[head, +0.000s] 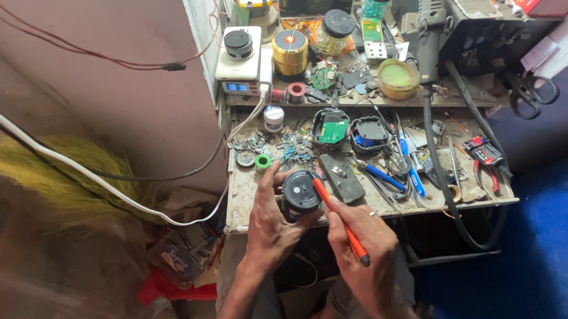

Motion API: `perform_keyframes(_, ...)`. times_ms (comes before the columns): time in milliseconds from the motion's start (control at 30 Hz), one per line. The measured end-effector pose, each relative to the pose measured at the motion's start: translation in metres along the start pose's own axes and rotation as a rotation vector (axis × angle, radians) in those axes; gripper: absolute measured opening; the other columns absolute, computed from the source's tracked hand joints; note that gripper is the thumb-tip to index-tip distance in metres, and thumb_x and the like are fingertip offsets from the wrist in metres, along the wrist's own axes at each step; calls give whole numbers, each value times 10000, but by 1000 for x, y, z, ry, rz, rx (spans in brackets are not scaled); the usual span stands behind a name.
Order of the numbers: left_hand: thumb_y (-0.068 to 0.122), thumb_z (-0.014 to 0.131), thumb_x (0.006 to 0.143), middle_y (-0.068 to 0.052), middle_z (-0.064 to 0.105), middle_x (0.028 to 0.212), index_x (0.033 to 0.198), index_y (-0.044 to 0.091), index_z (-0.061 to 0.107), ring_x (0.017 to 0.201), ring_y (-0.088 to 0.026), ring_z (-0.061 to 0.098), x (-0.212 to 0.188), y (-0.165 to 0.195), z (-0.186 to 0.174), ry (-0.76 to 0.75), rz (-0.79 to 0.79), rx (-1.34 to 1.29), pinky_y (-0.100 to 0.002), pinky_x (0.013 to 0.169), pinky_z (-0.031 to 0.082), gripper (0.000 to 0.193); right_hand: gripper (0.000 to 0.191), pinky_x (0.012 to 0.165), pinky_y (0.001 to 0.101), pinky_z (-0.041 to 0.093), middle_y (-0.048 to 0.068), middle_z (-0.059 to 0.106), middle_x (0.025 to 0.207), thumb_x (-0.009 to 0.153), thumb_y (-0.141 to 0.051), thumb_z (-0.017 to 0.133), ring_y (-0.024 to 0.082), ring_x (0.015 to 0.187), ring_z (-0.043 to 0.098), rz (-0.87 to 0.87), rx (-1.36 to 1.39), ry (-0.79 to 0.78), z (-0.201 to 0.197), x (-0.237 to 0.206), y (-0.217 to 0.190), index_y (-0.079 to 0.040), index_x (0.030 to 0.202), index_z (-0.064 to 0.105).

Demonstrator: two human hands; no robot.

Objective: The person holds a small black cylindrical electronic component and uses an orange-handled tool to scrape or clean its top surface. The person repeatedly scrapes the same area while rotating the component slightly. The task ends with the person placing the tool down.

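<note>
My left hand (270,224) grips a round black speaker-like device (300,193) at the front edge of the small workbench (244,202). An orange-handled screwdriver (339,221) sits in my right hand (363,240), with its tip on the top of the black device. A dark phone-shaped slab (341,177) lies just right of the device. Behind it lie an opened black shell with a green circuit board (330,127) and a second black shell (370,133).
Loose electronic parts (283,146), blue-handled tools (391,172), red pliers (485,155) and a hose (439,168) crowd the bench. Jars (334,33), a gold cylinder (290,51), a white charger block (240,56) and scissors (527,92) fill the rear shelf. White and black cables (99,179) hang left.
</note>
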State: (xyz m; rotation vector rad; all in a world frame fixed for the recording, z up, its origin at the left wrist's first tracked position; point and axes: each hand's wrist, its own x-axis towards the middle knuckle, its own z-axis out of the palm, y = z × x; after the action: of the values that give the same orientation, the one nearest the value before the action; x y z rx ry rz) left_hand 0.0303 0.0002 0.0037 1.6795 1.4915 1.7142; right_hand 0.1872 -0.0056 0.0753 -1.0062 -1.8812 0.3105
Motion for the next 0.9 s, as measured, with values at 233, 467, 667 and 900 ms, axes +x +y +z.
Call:
perform_keyframes(233,162,935,707,-144,599,1318,1550,66,297,1173,-305,647,0,2,0,10,4,27,-411,995,542,1062,221,700,348,558,135,735,910,913,-5,687,255,775,713,-107,11,-4,3,-3,1,3,1133,714)
perform_keyframes(467,195,939,710,-137,605,1270,1523,76,329,1079,-295,662,1,7,5,60,17,71,-407,910,556,1023,225,697,358,543,130,725,887,915,0,681,266,753,695,-117,4,0,1,-1,-1,-1,1137,717)
perform_keyframes(667,235,948,704,-137,611,1260,1513,82,336,1017,-265,676,2,11,4,47,-58,43,-385,845,569,1025,242,685,348,535,127,720,896,919,-6,681,253,747,683,-136,-12,16,-3,-1,-3,-2,1160,708)
perform_keyframes(900,253,952,706,-125,609,1238,1511,71,345,1124,-301,641,2,9,5,87,51,136,-417,921,542,1025,271,659,328,537,107,718,856,920,-8,672,223,714,684,-91,48,-24,-4,-1,-1,-9,1188,714)
